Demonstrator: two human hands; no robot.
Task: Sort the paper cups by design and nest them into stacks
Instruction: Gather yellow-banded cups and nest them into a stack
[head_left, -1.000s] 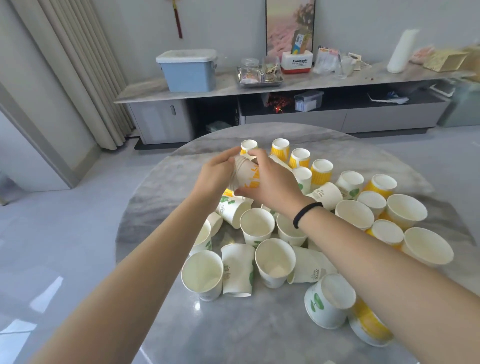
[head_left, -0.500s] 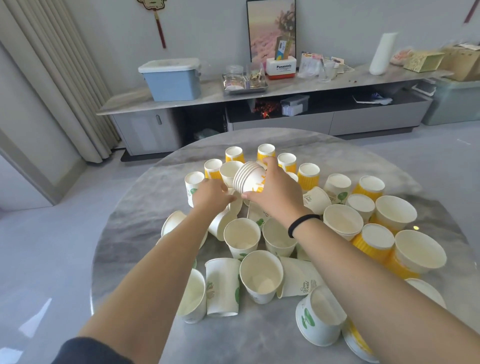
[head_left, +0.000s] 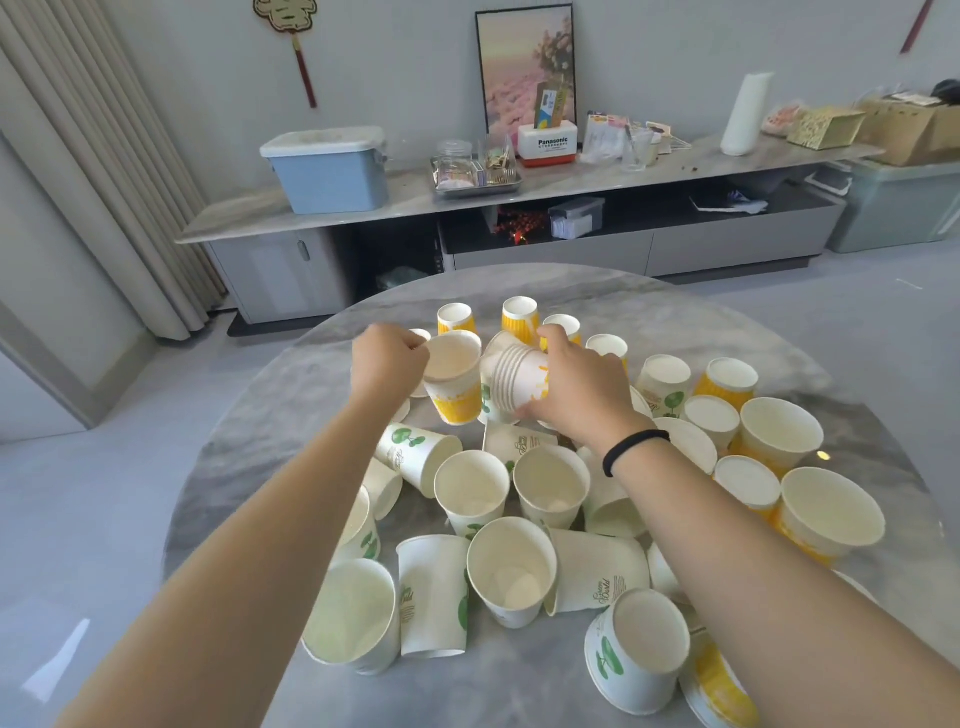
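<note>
My right hand (head_left: 576, 387) grips a nested stack of yellow-print cups (head_left: 514, 376), tilted with its rims pointing left. My left hand (head_left: 387, 358) pinches the rim of a single yellow-print cup (head_left: 454, 376), held just left of the stack with its mouth facing up towards me. Both are above the far middle of the round marble table (head_left: 260, 441). Below them lie and stand several green-leaf cups, such as one on its side (head_left: 415, 454) and an upright one (head_left: 511, 566). Yellow striped cups (head_left: 519, 317) stand upside down at the back and right.
Large yellow-print cups (head_left: 831, 512) stand open at the right edge. A green-leaf cup (head_left: 641, 649) leans at the near right. Beyond the table, a long low cabinet (head_left: 519, 192) holds a blue box (head_left: 330, 171), a tray and other items. Curtains hang at the left.
My left hand has lifted a single yellow-print cup off the table and brought it up beside the stack. The stack in my right hand has stayed at about the same spot.
</note>
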